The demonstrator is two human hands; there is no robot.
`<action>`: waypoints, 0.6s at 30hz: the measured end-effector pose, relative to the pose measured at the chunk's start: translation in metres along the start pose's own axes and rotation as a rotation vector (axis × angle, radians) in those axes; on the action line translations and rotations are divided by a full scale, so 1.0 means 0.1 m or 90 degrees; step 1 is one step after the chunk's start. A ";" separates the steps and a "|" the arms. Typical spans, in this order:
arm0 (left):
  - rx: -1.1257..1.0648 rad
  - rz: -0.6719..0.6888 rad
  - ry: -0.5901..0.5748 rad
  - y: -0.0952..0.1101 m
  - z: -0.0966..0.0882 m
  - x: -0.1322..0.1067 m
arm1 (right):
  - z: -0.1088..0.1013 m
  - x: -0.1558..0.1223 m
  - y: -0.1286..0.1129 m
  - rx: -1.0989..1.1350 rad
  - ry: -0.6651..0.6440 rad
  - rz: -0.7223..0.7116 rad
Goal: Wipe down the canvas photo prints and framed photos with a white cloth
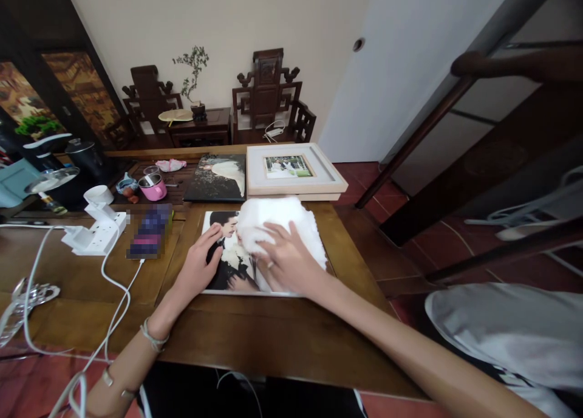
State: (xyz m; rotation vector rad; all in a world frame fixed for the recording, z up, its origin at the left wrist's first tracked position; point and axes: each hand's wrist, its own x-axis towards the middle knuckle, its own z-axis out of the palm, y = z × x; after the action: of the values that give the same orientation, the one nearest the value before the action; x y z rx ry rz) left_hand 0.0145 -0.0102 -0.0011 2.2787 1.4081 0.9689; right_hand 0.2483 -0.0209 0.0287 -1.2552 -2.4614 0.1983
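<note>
The left hand (200, 261) is resting on the left side of a photo panel (228, 266), its fingers extended together and its thumb standing apart; the grip is loose and nothing is being enclosed. The right hand (291, 257), a ring showing on one finger, is lying palm down with fingers spread wide over a fluffy white cloth (268, 214) and the lower right part of the panel; whether any fold is being pinched beneath the palm cannot be told. The panel is lying flat on a wooden table (209, 327), close to the edge nearest the person, and the cloth is covering much of its right half, overhanging the right border. Directly beyond the panel, a dark photo board (204, 184) is lying at left and a pale picture frame (314, 187) is sitting beside it at right, with a further pale layer showing underneath. To the left of the hands, a phone (148, 232), its screen blurred, is lying with a white cable (130, 281) running from its near end. A white power strip (102, 236) is lying just left of the phone, and a pink cup (153, 190) is standing beyond them.
</note>
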 end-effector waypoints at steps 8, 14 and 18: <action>-0.002 -0.009 -0.002 0.02 -0.01 0.00 | -0.15 -0.76 -0.40 0.105 -0.059 -0.109; 0.002 -0.006 0.005 0.02 0.00 0.00 | -0.19 -0.66 0.07 0.060 -0.013 -0.074; -0.002 -0.002 0.002 0.02 -0.01 0.00 | -0.14 -0.26 0.42 0.028 0.020 -0.047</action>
State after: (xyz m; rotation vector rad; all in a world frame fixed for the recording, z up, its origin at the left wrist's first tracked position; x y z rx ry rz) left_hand 0.0151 -0.0115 0.0004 2.2728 1.4106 0.9726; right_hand 0.2985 -0.0173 0.0228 -1.1380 -2.4576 0.2099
